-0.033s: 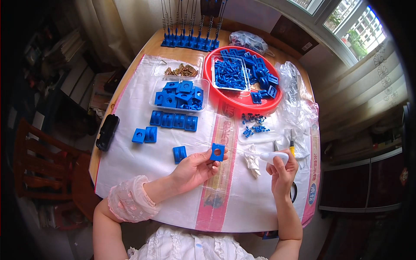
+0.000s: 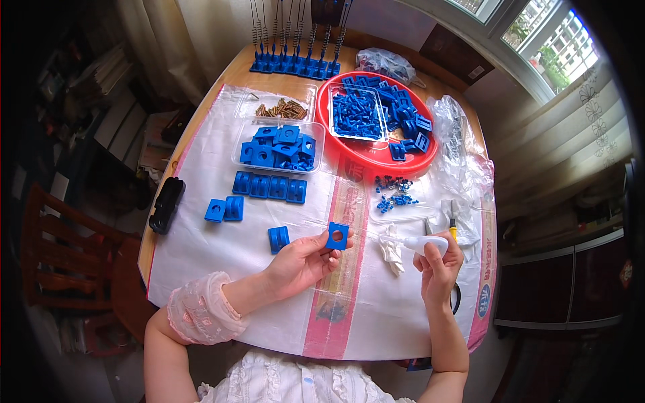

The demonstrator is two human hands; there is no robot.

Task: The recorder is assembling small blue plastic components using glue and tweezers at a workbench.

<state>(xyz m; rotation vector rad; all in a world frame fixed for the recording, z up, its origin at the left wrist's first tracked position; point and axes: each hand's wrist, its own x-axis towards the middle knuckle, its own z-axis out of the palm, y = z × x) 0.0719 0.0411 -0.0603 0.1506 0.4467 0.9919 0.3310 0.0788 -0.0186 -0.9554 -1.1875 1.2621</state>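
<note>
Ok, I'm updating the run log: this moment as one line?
left hand: holding square blue plate with round hole | right hand: holding white squeeze bottle | near left hand: grooved blue block

1 holed blue piece [image 2: 344,242] in the left hand [image 2: 301,266], 1 white nozzled bottle [image 2: 428,244] in the right hand [image 2: 441,270]

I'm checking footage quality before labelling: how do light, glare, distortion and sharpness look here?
Head view: the window is brightest, the wooden chair sits in gloom; head view: glints dot the clear plastic bag; head view: fisheye distortion bows the wooden table; head view: the holed blue plate in the left hand looks fairly sharp.
</note>
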